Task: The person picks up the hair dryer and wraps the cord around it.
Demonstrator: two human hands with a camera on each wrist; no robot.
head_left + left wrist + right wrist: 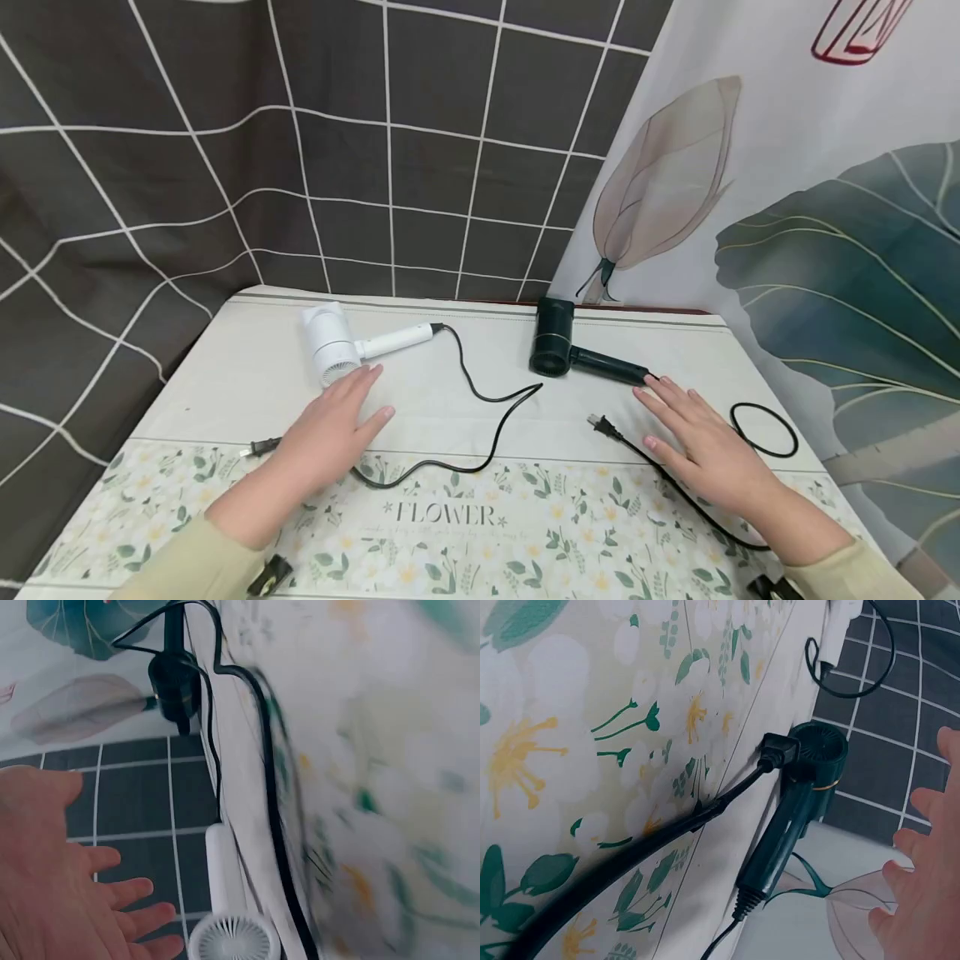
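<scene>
A white hair dryer (327, 340) lies at the back left of the table, its grille facing forward and its handle pointing right. My left hand (330, 427) is spread just in front of it, holding nothing; the left wrist view shows the same hand (82, 877) with its fingers apart beside the dryer's grille (234, 939). To the right lies a dark green hair dryer (553, 340), handle toward my right hand (701, 446). That hand is spread over the table near the handle's end, nothing in its grasp. In the right wrist view its fingers (922, 847) stand apart from the green dryer (791, 817).
The white dryer's black cord (491, 450) winds across the middle to a plug (262, 447) by my left wrist. Another plug (604, 427) and cord lie left of my right hand, with a cord loop (765, 429) beyond it. Grid-patterned cloth (435, 167) hangs behind the flower-printed tablecloth (450, 542).
</scene>
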